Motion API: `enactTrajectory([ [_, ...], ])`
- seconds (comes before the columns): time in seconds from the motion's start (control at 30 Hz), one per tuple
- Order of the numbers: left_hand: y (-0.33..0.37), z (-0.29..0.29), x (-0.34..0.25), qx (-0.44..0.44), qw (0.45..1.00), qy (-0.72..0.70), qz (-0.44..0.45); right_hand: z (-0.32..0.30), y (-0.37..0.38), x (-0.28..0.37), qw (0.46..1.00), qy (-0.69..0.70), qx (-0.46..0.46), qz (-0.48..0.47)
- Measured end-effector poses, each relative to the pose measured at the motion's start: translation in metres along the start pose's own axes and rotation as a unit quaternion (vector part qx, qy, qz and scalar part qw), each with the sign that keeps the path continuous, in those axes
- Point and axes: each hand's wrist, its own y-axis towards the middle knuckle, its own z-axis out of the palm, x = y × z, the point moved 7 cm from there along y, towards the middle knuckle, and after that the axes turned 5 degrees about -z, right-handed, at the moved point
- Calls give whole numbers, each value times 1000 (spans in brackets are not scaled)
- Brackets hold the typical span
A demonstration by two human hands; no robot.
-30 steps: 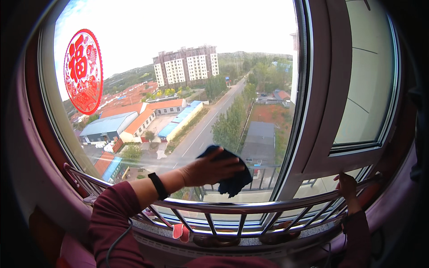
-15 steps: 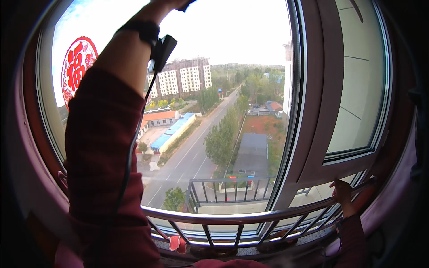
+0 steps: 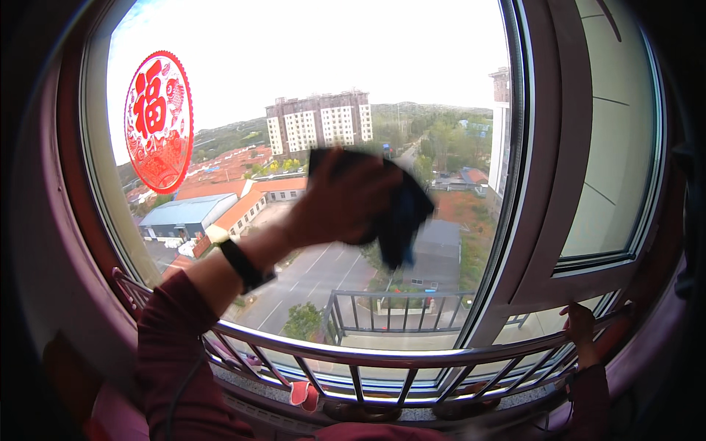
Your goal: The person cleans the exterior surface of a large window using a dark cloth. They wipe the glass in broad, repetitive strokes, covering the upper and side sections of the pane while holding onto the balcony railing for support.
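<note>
My left hand (image 3: 338,198) is pressed over a dark cloth (image 3: 408,213) at the middle of the large window pane (image 3: 434,44). The cloth's loose end hangs past my fingers, and both are blurred by motion. A dark band circles that wrist. Over at the lower right, my right hand (image 3: 579,322) is closed at the top bar of the metal railing (image 3: 412,358), its thumb side pointing left. Part of its fingers is hidden. A round red paper decoration (image 3: 159,121) is stuck on the pane's left side.
A brown-framed sash (image 3: 555,162) with its own glass stands on the right. Behind the railing runs a speckled sill, with a small red-and-white item (image 3: 304,395) hanging near the railing's lower bar. Outside the glass are a dark balcony rail (image 3: 401,312), a road and buildings.
My left hand has come down from the top of the pane to its middle, bringing the dark cloth into full view. The view has shifted slightly left; my right hand stays by the railing.
</note>
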Motion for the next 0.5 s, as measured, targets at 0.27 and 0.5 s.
enactTrajectory([
  [0.27, -104, 22, -90, 57, 945, 7, 321, 0, -2, -1, 1000, 11, -7, -10],
  [0.5, 98, -136, 148, -311, 947, -73, 27, 10, -3, -14, 1000, 25, 2, 4],
])
